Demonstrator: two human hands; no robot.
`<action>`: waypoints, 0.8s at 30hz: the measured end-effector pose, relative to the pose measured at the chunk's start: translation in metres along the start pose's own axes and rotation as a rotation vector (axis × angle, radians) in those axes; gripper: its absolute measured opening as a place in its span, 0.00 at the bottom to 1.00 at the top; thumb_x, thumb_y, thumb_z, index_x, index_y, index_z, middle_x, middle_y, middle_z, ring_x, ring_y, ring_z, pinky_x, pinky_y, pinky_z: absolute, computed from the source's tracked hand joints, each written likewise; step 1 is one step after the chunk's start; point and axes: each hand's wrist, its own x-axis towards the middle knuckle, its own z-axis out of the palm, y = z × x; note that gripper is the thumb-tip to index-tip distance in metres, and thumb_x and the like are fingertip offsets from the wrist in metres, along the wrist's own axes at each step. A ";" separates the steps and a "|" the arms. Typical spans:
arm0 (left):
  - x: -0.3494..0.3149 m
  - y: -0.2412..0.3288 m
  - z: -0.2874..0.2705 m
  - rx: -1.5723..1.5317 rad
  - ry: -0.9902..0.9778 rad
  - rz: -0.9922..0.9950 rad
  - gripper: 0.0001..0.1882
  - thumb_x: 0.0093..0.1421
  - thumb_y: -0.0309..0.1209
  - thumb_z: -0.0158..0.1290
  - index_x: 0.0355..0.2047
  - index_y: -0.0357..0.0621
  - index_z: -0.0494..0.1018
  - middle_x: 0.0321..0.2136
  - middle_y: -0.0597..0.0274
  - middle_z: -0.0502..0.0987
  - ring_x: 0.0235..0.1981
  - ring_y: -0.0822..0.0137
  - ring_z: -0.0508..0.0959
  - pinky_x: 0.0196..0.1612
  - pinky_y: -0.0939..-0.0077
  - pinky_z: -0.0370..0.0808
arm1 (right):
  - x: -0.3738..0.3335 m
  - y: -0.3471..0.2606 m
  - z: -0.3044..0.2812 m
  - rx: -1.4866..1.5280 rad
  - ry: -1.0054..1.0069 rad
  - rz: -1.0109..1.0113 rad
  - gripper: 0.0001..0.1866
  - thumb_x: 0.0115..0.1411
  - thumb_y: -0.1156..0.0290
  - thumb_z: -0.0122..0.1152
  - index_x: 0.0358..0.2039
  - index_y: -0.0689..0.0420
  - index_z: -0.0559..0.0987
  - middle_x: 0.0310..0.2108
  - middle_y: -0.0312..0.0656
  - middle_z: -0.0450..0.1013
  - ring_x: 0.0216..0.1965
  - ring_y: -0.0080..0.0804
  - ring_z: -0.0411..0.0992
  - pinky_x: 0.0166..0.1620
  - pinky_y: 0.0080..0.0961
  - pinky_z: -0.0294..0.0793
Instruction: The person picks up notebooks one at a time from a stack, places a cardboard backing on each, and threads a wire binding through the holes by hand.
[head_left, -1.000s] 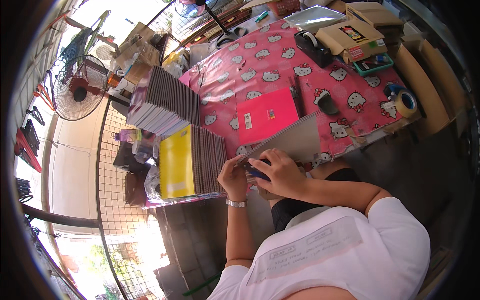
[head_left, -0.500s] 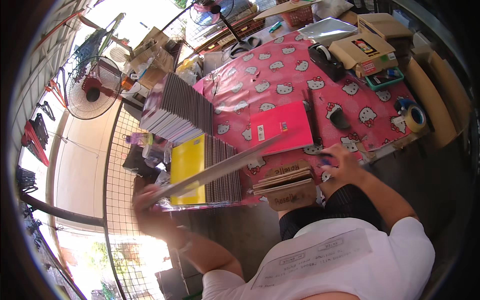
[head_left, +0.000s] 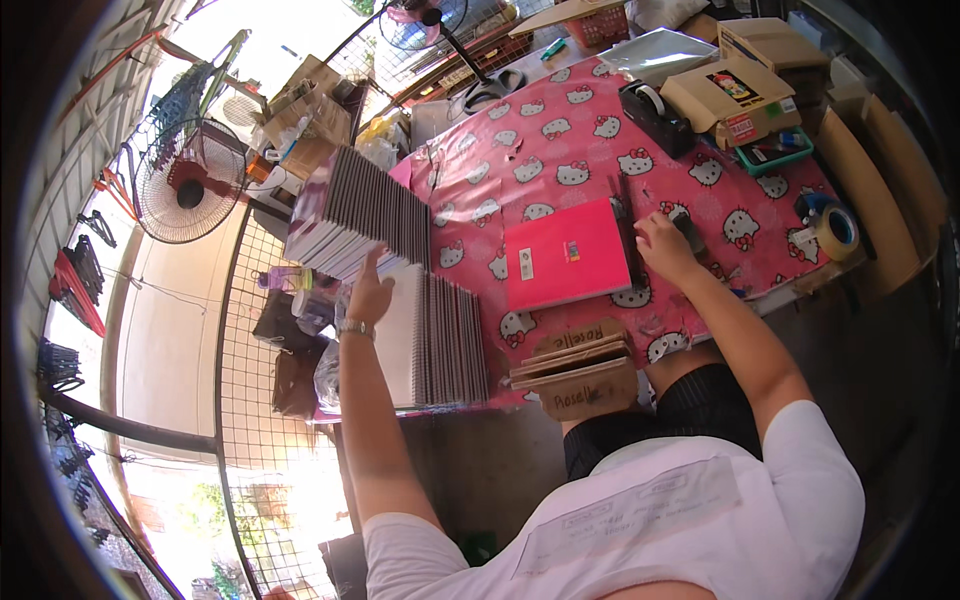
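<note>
My left hand [head_left: 371,292] is over the nearer stack of spiral notebooks [head_left: 450,340], its index finger stretched toward the taller stack of notebooks [head_left: 375,205] behind. It holds nothing that I can see. A white sheet or cover [head_left: 402,345] tops the nearer stack. A pink notebook [head_left: 565,255] lies flat in the middle of the table, its bound edge to the right. Just right of that edge hovers my right hand [head_left: 664,247], fingers loosely bent and apart, with nothing visible in them. Beside it sits a small dark grey object [head_left: 690,232], partly covered by the hand.
Upright cardboard pieces [head_left: 590,385] stand at the table's front edge, before my lap. To the right are a tape dispenser [head_left: 655,118], a tape roll [head_left: 836,234], a green tray [head_left: 775,155] and cardboard boxes [head_left: 725,95]. A fan [head_left: 190,182] stands at the left.
The long flat item in my left hand has left it, and white has replaced the yellow cover on the nearer stack. My right hand has moved forward from the table's edge to the pink notebook.
</note>
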 end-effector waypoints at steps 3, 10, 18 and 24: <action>-0.050 -0.026 0.006 0.133 -0.078 -0.296 0.30 0.59 0.33 0.54 0.63 0.47 0.64 0.63 0.42 0.65 0.68 0.47 0.60 0.69 0.58 0.56 | 0.021 0.024 0.028 -0.005 -0.080 0.252 0.15 0.57 0.67 0.64 0.43 0.60 0.77 0.44 0.52 0.72 0.49 0.55 0.72 0.50 0.44 0.73; -0.161 -0.055 -0.004 0.112 -0.068 -0.646 0.33 0.65 0.54 0.49 0.66 0.52 0.65 0.66 0.38 0.59 0.70 0.43 0.53 0.70 0.55 0.54 | 0.032 0.008 0.052 -0.128 -0.218 0.583 0.23 0.57 0.62 0.67 0.50 0.57 0.74 0.43 0.56 0.76 0.49 0.53 0.75 0.49 0.45 0.75; -0.123 -0.032 -0.018 0.327 0.106 -0.504 0.29 0.67 0.49 0.49 0.63 0.47 0.68 0.63 0.39 0.64 0.67 0.44 0.60 0.67 0.54 0.57 | 0.050 0.041 0.047 0.277 0.141 0.577 0.20 0.58 0.65 0.62 0.48 0.61 0.75 0.43 0.57 0.77 0.46 0.51 0.77 0.50 0.45 0.75; 0.004 0.168 0.166 -0.069 -0.120 0.313 0.15 0.57 0.29 0.58 0.46 0.44 0.76 0.51 0.51 0.76 0.50 0.52 0.76 0.53 0.62 0.75 | 0.058 0.012 -0.002 0.384 0.306 0.451 0.20 0.62 0.59 0.54 0.45 0.63 0.76 0.41 0.57 0.77 0.44 0.54 0.76 0.49 0.44 0.74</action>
